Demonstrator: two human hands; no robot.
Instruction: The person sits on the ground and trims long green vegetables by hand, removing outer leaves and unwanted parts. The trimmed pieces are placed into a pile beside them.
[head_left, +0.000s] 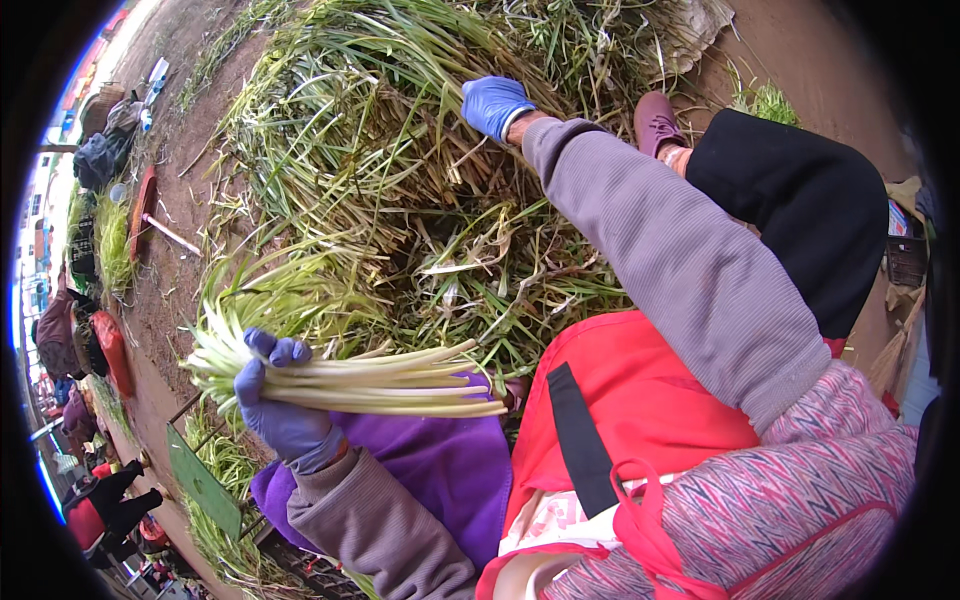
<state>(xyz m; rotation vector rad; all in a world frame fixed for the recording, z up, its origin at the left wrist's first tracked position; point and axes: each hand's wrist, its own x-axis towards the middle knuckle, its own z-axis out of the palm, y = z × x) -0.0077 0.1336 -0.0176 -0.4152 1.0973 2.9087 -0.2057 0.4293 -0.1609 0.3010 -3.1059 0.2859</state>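
Note:
My left hand (281, 405), in a blue-violet glove, is closed around a bunch of long, pale green-white vegetable stalks (390, 382). Their stem ends point right, over the purple cloth on my lap (435, 457), and the leafy ends spread out on the left. Farther up, my right hand (496, 109), in a similar glove, grips green leafy stalks (420, 45) at the top of a large heap (330, 142). The fingertips of that hand are partly hidden. Loose leaves and dry, peeled-looking scraps (480, 270) lie between the two hands.
A red apron (630, 390) covers my front. My shoe (658, 121) stands beside the heap. A green board (204, 480) is at lower left, near more greens (225, 450). A reddish long object (142, 214) lies on the bare ground. Other people (109, 502) are at the far left.

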